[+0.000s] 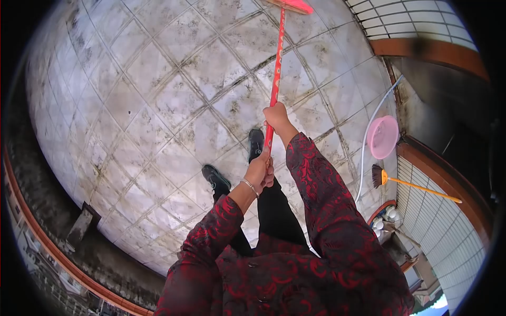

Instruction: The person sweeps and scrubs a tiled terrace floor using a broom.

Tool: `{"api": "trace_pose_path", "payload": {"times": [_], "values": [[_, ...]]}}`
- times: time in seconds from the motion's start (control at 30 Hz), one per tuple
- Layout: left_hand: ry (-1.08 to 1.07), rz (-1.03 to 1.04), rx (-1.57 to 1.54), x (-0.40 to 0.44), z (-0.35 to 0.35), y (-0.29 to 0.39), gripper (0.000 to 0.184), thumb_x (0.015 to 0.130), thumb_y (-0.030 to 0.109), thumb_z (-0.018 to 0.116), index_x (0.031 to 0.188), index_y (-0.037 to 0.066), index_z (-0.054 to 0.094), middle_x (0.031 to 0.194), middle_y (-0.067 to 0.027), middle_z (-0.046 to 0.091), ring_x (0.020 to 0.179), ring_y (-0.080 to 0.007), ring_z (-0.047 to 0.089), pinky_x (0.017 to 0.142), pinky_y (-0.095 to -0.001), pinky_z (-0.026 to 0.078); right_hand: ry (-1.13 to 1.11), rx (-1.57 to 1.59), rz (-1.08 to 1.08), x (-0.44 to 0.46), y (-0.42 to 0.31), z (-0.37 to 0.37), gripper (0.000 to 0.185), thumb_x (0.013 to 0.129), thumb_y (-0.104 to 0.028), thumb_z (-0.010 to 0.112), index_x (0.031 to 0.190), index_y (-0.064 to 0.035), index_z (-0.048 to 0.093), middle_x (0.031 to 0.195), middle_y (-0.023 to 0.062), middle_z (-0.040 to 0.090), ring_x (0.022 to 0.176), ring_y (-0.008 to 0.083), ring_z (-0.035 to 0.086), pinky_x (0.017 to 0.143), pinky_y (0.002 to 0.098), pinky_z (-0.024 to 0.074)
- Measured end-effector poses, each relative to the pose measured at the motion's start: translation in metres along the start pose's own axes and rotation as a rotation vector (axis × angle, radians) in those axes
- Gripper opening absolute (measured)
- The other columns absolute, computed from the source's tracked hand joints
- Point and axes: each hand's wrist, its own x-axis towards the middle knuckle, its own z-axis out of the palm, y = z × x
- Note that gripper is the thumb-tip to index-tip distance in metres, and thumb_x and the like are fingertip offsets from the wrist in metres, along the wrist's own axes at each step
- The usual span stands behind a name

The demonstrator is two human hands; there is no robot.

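Observation:
A broom with a long red patterned handle point(276, 73) slants away from me over the floor. Its pinkish-red head point(295, 5) is partly cut off by the top edge of the view, so the bristles are hard to make out. My right hand point(277, 117) is closed around the middle of the handle. Lower down, near the handle's end, my left hand point(258, 174) grips it too, with a bracelet point(250, 186) on the wrist. Both of my shoes stand on the floor just beyond the left hand.
Stained pale tiles point(158, 105) cover the floor. On the right are a pink basin point(383, 137), a pale hose point(371, 124) and a small broom with a yellow handle point(416, 185) against the tiled wall. A dark ledge point(52, 210) runs along the left.

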Motion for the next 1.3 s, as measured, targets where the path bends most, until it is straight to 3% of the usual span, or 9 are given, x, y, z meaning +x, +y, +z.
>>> {"api": "trace_pose_path", "payload": {"times": [0.23,0.47,0.6,0.7,0.83,0.93,1.07,1.17,1.3], "values": [[0.156,-0.098,-0.129,-0.119,-0.100,-0.117,0.049,0.092,0.057,0.037,0.066,0.016,0.039,0.048,0.0020,0.033,0.034,-0.0115,0.029,0.034,-0.0267,0.023,-0.156,-0.079,0.082,-0.153,0.104,0.086,0.030,0.080,-0.006,0.052,0.101,0.0096,0.039,0.072,0.0230,0.058,0.049,0.0300,0.062,0.040,0.0376,0.0503],[0.251,-0.017,-0.189,-0.245,-0.157,-0.165,0.050,0.094,0.054,0.033,0.071,0.012,0.046,0.050,-0.0004,0.039,0.041,-0.0126,0.033,0.040,-0.0276,0.027,-0.565,0.018,0.112,-0.271,0.124,0.159,0.037,0.080,-0.013,0.061,0.100,0.0055,0.036,0.072,0.0171,0.056,0.047,0.0257,0.061,0.038,0.0352,0.0497],[0.240,-0.007,-0.216,-0.294,-0.178,-0.185,0.050,0.093,0.053,0.038,0.070,0.010,0.046,0.050,-0.0010,0.039,0.041,-0.0130,0.035,0.041,-0.0269,0.029,-0.819,0.264,0.330,-0.308,0.127,0.170,0.035,0.079,-0.016,0.068,0.095,0.0011,0.042,0.070,0.0085,0.052,0.053,0.0218,0.062,0.037,0.0320,0.0485],[0.215,-0.006,-0.320,-0.320,-0.188,-0.201,0.046,0.093,0.050,0.043,0.071,0.009,0.048,0.054,-0.0017,0.045,0.047,-0.0141,0.042,0.045,-0.0272,0.035,-0.917,0.195,0.374,-0.328,0.124,0.172,0.031,0.080,-0.015,0.067,0.091,0.0005,0.043,0.069,0.0084,0.052,0.052,0.0222,0.061,0.037,0.0331,0.0504],[0.328,0.081,-0.249,-0.351,-0.164,-0.210,0.048,0.093,0.055,0.036,0.069,0.013,0.044,0.046,0.0013,0.034,0.033,-0.0098,0.024,0.031,-0.0241,0.020,-0.872,0.153,0.287,-0.370,0.102,0.160,0.030,0.080,-0.012,0.066,0.094,0.0023,0.043,0.071,0.0079,0.050,0.054,0.0250,0.063,0.040,0.0340,0.0521],[0.351,0.123,-0.259,-0.361,-0.169,-0.220,0.047,0.092,0.055,0.040,0.070,0.013,0.044,0.046,0.0012,0.035,0.033,-0.0101,0.027,0.031,-0.0243,0.021,-0.851,0.208,0.237,-0.387,0.098,0.160,0.035,0.080,-0.012,0.066,0.100,0.0030,0.042,0.076,0.0093,0.051,0.055,0.0258,0.063,0.043,0.0358,0.0534],[0.310,0.134,-0.091,-0.363,-0.199,-0.223,0.046,0.092,0.054,0.041,0.072,0.013,0.045,0.047,0.0010,0.037,0.033,-0.0109,0.031,0.031,-0.0254,0.023,-0.882,0.209,0.237,-0.380,0.099,0.172,0.028,0.080,-0.017,0.065,0.086,0.0016,0.046,0.072,0.0095,0.054,0.055,0.0259,0.064,0.040,0.0339,0.0510],[0.244,0.085,-0.157,-0.358,-0.205,-0.207,0.044,0.093,0.052,0.042,0.074,0.012,0.046,0.048,0.0010,0.038,0.034,-0.0114,0.033,0.034,-0.0268,0.026,-1.007,-0.039,0.296,-0.351,0.103,0.173,0.031,0.083,-0.024,0.063,0.090,0.0023,0.049,0.075,0.0098,0.055,0.056,0.0256,0.064,0.040,0.0313,0.0506],[0.235,0.130,-0.148,-0.347,-0.223,-0.195,0.041,0.094,0.046,0.042,0.077,0.009,0.048,0.050,0.0010,0.039,0.036,-0.0118,0.035,0.036,-0.0269,0.028,-0.809,-0.380,-0.056,-0.324,0.107,0.136,0.051,0.085,-0.026,0.061,0.120,0.0070,0.045,0.079,0.0145,0.058,0.054,0.0231,0.064,0.040,0.0300,0.0504]]}}
